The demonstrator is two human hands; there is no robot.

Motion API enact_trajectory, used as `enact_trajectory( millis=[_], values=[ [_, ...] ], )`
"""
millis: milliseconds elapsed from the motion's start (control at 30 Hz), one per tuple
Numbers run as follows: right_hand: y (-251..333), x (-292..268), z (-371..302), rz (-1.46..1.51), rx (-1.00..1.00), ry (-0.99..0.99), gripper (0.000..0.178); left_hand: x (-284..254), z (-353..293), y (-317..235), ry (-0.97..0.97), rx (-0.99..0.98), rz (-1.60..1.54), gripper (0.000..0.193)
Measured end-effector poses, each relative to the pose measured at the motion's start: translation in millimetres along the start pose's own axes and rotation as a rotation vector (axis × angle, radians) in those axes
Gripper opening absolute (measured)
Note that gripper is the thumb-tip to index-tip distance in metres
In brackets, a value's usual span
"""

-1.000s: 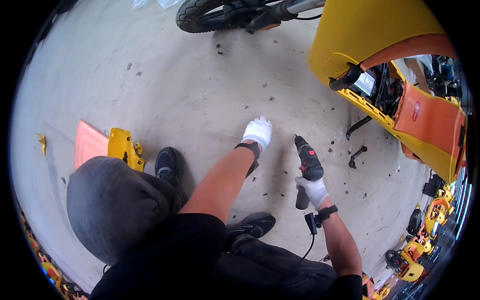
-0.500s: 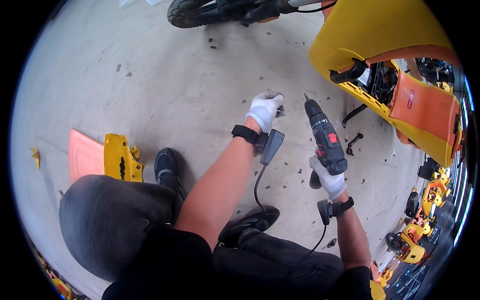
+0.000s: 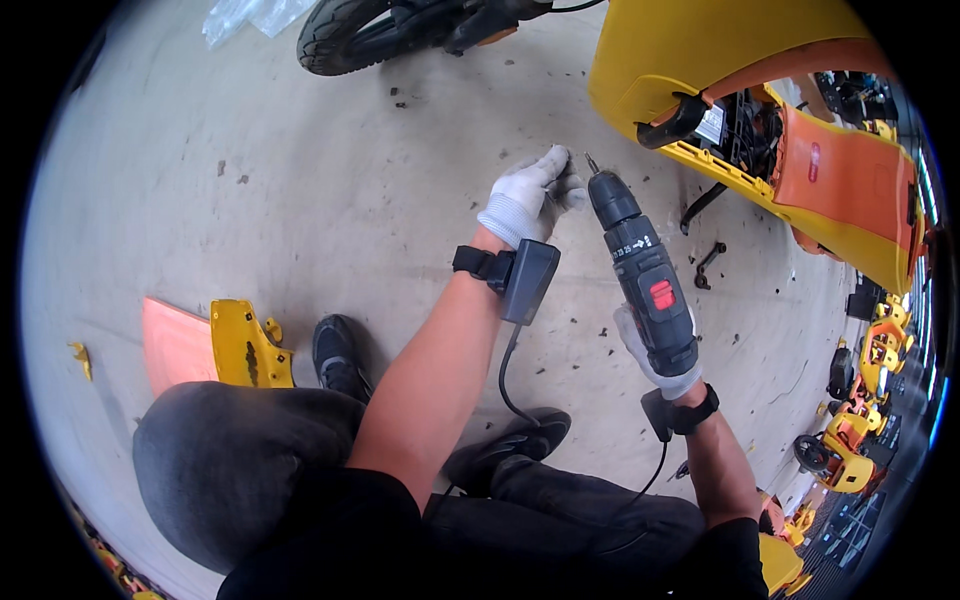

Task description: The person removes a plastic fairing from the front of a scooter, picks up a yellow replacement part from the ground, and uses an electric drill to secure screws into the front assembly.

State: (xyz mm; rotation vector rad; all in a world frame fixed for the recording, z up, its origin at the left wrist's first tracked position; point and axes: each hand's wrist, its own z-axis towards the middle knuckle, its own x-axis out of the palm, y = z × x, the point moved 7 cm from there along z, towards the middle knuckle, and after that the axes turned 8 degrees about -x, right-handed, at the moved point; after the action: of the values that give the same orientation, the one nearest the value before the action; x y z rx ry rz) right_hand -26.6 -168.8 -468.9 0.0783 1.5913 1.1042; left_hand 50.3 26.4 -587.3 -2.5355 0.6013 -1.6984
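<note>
My right hand (image 3: 650,352), in a white glove, is wrapped round a black cordless drill (image 3: 645,270) with a red patch on top. The drill's thin bit (image 3: 591,162) points away from me and slightly left. My left hand (image 3: 533,195), also gloved in white, is raised just left of the bit's tip. Its fingers are curled together close to the bit; what they pinch, if anything, is too small to make out. To the right of the drill stands a yellow and orange scooter body (image 3: 735,180), its middle opened up with black wiring showing.
A black tyre (image 3: 340,45) is at the far edge. Small dark bits and a black bar-shaped part (image 3: 709,266) lie on the grey floor. An orange panel (image 3: 178,340) and a yellow panel (image 3: 245,345) lie at left. More yellow scooters (image 3: 850,440) stand at right.
The drill has swung up and left, so its bit is now close to my left fingers. My left hand has risen a little and turned. The view has shifted slightly.
</note>
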Motion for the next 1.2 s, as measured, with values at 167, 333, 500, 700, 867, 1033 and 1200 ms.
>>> enact_trajectory(
  millis=[167,333,500,700,867,1033,1200],
  values=[
    [-0.3,1.7,-0.4,0.107,0.002,0.038,0.040,6.3,-5.4,-2.4,-0.024,-0.011,-0.037,0.017],
    [-16.0,2.6,-0.6,0.222,0.159,0.005,0.052,19.0,-8.5,-7.6,-0.023,0.018,-0.036,0.018],
    [-25.6,7.0,-2.7,0.240,0.244,-0.012,0.052,24.9,-11.5,-8.1,0.029,0.002,-0.049,0.018],
    [-11.7,0.4,4.9,0.050,0.067,-0.035,0.046,27.3,-13.8,-4.5,0.094,-0.020,-0.036,0.018],
    [-26.2,6.3,-7.3,0.163,0.332,0.071,0.028,27.5,-12.1,0.0,0.063,-0.011,-0.057,0.018],
    [-15.3,6.0,-7.2,-0.086,0.051,0.038,0.023,23.0,-11.3,4.5,-0.035,-0.019,-0.014,0.016],
    [-32.6,10.3,-11.0,0.016,0.264,-0.009,0.023,18.7,-9.7,0.1,-0.039,-0.022,0.034,0.015]
  ],
)
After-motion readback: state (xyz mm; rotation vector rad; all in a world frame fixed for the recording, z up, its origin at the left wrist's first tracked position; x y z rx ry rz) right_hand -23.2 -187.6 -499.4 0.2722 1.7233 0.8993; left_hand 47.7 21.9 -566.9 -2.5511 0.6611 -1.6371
